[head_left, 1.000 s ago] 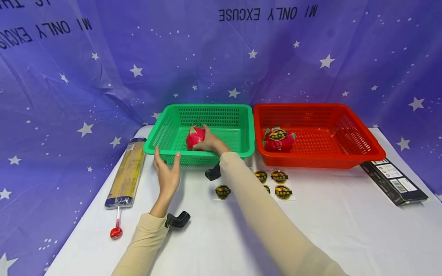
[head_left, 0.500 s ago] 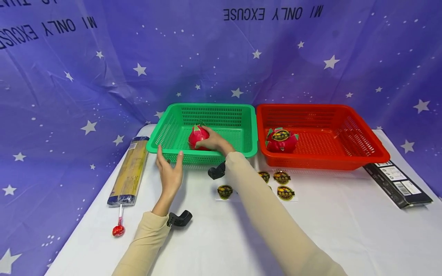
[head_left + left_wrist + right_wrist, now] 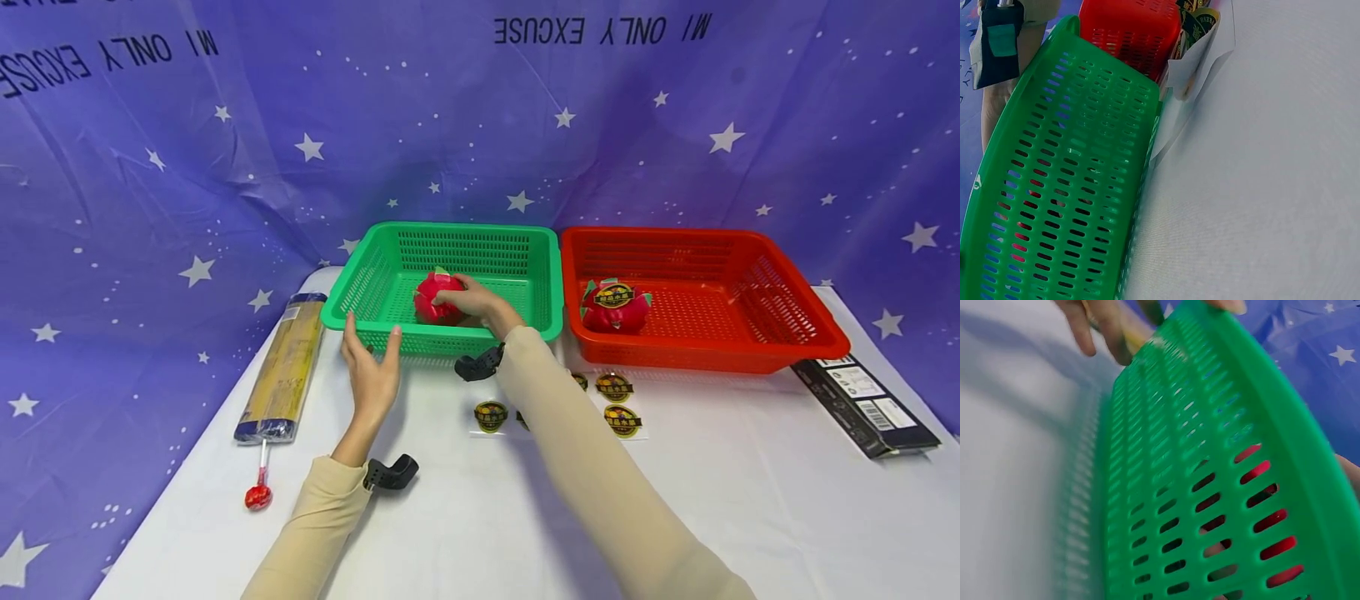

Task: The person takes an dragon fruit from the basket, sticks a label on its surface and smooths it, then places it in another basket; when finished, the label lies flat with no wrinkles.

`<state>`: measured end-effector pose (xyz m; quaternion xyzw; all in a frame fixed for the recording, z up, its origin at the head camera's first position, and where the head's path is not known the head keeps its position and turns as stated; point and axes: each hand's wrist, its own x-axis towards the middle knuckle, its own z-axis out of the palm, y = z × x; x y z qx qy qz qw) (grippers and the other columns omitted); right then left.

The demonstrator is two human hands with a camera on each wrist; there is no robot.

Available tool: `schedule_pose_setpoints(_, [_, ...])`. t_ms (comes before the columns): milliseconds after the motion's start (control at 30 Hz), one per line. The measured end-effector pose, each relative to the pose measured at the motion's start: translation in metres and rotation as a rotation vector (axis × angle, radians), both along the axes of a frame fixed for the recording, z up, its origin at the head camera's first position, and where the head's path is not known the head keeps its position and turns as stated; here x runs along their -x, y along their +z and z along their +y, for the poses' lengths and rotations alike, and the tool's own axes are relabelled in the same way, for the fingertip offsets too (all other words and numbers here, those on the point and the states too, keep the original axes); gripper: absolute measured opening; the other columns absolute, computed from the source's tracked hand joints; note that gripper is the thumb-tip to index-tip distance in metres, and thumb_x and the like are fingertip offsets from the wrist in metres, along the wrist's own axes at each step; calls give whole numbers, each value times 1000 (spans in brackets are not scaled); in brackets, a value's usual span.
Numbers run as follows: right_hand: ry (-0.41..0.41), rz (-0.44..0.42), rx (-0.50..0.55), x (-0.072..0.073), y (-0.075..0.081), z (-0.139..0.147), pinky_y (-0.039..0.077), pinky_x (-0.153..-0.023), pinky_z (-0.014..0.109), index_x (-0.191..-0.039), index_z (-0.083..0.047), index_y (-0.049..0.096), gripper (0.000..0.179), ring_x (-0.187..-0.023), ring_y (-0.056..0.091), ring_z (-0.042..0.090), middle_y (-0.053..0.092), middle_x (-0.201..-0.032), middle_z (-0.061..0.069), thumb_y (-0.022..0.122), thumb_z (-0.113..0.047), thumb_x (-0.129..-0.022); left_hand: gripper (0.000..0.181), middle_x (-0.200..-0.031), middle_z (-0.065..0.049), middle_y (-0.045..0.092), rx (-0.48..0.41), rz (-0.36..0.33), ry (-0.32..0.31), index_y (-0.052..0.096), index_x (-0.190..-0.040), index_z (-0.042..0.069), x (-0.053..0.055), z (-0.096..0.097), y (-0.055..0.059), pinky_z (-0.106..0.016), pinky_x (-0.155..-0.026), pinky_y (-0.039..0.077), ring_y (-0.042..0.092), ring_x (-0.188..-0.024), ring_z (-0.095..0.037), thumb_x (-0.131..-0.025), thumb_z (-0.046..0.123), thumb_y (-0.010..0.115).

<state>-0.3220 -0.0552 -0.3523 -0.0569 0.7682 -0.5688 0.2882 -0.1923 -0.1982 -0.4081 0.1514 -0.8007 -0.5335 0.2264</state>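
R. hand (image 3: 480, 302) curls its fingers round a red dragon fruit (image 3: 437, 298) within the green basket (image 3: 427, 340), near the front wall. L. hand (image 3: 372, 379) is well open, fingers and thumb spread, tips touching the same basket's near rim. A 2nd fruit (image 3: 618, 320), w/ black-and-gold label (image 3: 614, 296), lies in the adj. red basket (image 3: 697, 310), L. end, on the white tabletop (image 3: 712, 483).

Green basket (image 3: 1072, 169), slotted near wall; red basket (image 3: 1132, 31) to its right. Nearer: label sheet (image 3: 1194, 62), edge lifted off white cloth (image 3: 1260, 175). Can see right hand (image 3: 995, 106) partly hidden beyond green basket, dark device (image 3: 999, 50) at wrist.
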Motion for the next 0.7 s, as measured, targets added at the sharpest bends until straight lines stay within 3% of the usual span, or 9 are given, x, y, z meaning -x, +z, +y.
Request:
schedule_pose_setpoints(133, [-38, -74, 70, 1, 0, 1, 52, -80, 35, -143, -24, 22, 71, -121, 46, 33, 30, -142, 13, 59, -24, -82, 82, -150, -10, 4, 0, 1, -1, 0, -145, 28, 0, 0, 0, -49, -106, 26, 26, -132, -39, -85, 58, 47])
schedule_pose_setpoints(233, [-111, -176, 192, 1, 0, 1, 54, -75, 36, -142, -26, 24, 70, -122, 43, 35, 28, -142, 15, 60, -20, -82, 82, -150, -11, 5, 6, 2, 5, 1, -145, 27, 0, 0, 0, -49, -106, 27, 26, -132, -39, -85, 57, 48])
schedule_pose_setpoints(367, [-227, -285, 361, 2, 3, 1, 53, -77, 40, -141, -28, 26, 71, -126, 36, 36, 25, -144, 12, 62, -16, -81, 81, -150, -11, 6, 17, 6, 5, 1, -145, 29, 1, 0, -1, -48, -106, 27, 27, -132, -39, -85, 56, 48])
schedule_pose_setpoints(500, [-247, -278, 454, -1, 10, 4, 50, -85, 42, -141, -29, 25, 70, -127, 35, 37, 25, -144, 11, 61, -14, -82, 81, -149, -12, 6, 25, 17, 12, 1, -145, 29, 2, -2, -2, -48, -105, 28, 29, -130, -39, -85, 56, 48])
schedule_pose_setpoints(700, [-211, -205, 547, -14, 29, 11, 46, -90, 45, -139, -28, 28, 65, -126, 37, 37, 27, -142, 11, 59, -13, -84, 82, -148, -13, 8, 22, 18, 17, 2, -145, 27, 2, -2, -4, -49, -103, 30, 31, -128, -40, -84, 57, 48])
